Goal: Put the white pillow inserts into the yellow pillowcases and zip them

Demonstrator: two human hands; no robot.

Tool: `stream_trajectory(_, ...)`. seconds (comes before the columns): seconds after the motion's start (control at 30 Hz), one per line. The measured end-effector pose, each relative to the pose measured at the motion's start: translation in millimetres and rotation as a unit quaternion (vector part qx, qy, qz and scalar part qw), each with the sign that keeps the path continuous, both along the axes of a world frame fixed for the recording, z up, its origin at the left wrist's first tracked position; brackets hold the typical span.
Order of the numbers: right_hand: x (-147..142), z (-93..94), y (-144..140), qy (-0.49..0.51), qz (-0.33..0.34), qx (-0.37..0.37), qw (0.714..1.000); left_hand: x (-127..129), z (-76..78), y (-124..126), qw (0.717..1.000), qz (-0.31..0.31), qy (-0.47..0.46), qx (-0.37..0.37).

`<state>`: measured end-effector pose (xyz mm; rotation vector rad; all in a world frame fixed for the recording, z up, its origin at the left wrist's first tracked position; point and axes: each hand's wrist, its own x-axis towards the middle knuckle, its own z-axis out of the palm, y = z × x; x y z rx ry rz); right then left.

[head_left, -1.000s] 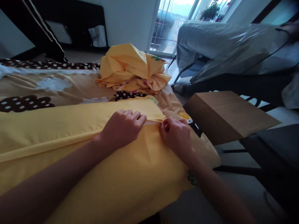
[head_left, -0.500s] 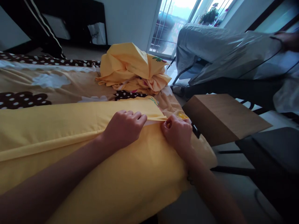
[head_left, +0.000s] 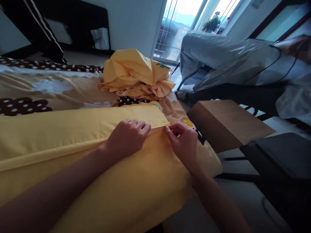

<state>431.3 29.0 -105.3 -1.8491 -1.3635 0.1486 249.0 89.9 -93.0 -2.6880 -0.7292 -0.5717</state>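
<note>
A long yellow sheet [head_left: 73,129] lies folded across the bed in front of me. My left hand [head_left: 127,137] rests on its folded edge, fingers curled over the hem. Just to the right, my right hand [head_left: 183,140] pinches the sheet's corner between thumb and fingers. Both hands sit close together near the sheet's right end. A crumpled pile of yellow cloth [head_left: 136,76] lies farther back on the bed.
The bed cover [head_left: 48,87] is tan with brown polka-dot and white patches. A wooden side table [head_left: 228,124] stands right of the bed. Behind it a grey covered frame [head_left: 230,61] and a bright balcony door [head_left: 177,29]. A dark chair [head_left: 284,161] is at right.
My right hand's fingers have loosened from a tight fist into a pinch on the corner. The sheet's corner has shifted slightly left. The view tilted a little.
</note>
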Motion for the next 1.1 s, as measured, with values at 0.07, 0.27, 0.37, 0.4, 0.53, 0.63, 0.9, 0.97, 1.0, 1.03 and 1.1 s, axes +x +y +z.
stream_trajectory(0.07,2,0.0,2,-0.007,0.015,-0.026,1.0,0,0.1,0,1.0,0.013,-0.01,-0.003)
stream_trajectory(0.27,17,-21.6,5,-0.183,-0.058,-0.093,0.977,-1,-2.7,1,1.0,0.006,-0.015,-0.007)
stream_trajectory(0.37,21,-22.4,4,-0.251,-0.081,-0.077,0.961,-1,-2.9,1,1.0,0.007,-0.009,-0.006)
stream_trajectory(0.4,23,-20.4,3,-0.25,-0.082,-0.07,0.962,-1,-2.8,1,1.0,0.008,-0.007,-0.006)
stream_trajectory(0.53,32,-12.1,-7,-0.156,-0.073,-0.037,0.984,-1,-3.4,1,1.0,-0.002,0.007,-0.008)
stream_trajectory(0.63,34,-15.2,-11,-0.18,-0.074,-0.017,0.981,-1,-3.6,1,1.0,-0.004,0.013,-0.011)
stream_trajectory(0.9,25,-27.5,4,-0.235,-0.07,-0.093,0.965,-2,0.4,-1,0.999,0.008,0.024,-0.039)
stream_trajectory(0.97,28,-25.9,5,-0.177,-0.029,-0.103,0.978,-5,0.6,-1,0.998,0.016,0.029,-0.058)
stream_trajectory(1.0,32,-25.2,4,-0.147,0.0,-0.106,0.983,-9,0.6,-1,0.997,0.016,0.031,-0.073)
stream_trajectory(1.03,36,-24.8,2,-0.119,0.034,-0.109,0.986,-15,0.3,-2,0.995,0.014,0.032,-0.091)
stream_trajectory(1.1,48,-25.2,-4,-0.074,0.102,-0.113,0.986,-36,-1.0,-3,0.99,0.003,0.03,-0.134)
